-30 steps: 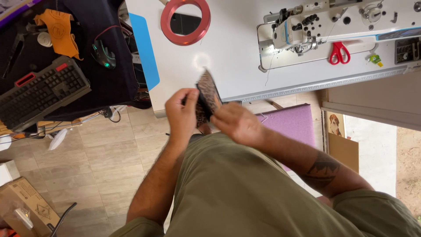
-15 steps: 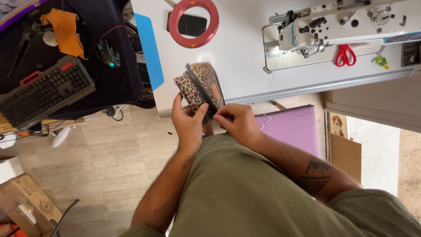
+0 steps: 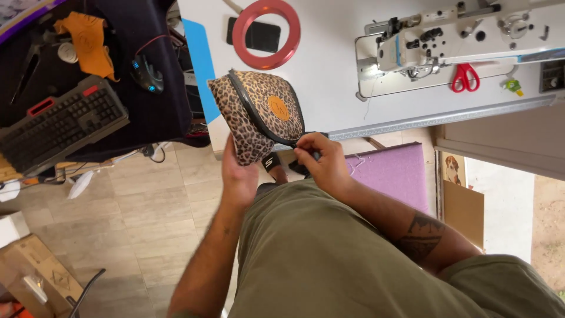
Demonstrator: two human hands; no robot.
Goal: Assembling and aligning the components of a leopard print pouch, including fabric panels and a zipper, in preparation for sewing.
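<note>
Left hand is gripping the leopard-print pouch from below, above the worktop edge, right hand is pinching its zipper end; probably best keeping fabric taut while pulling along the track.

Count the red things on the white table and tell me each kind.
Red ring: 1
Red-handled scissors: 1
Total: 2
</note>
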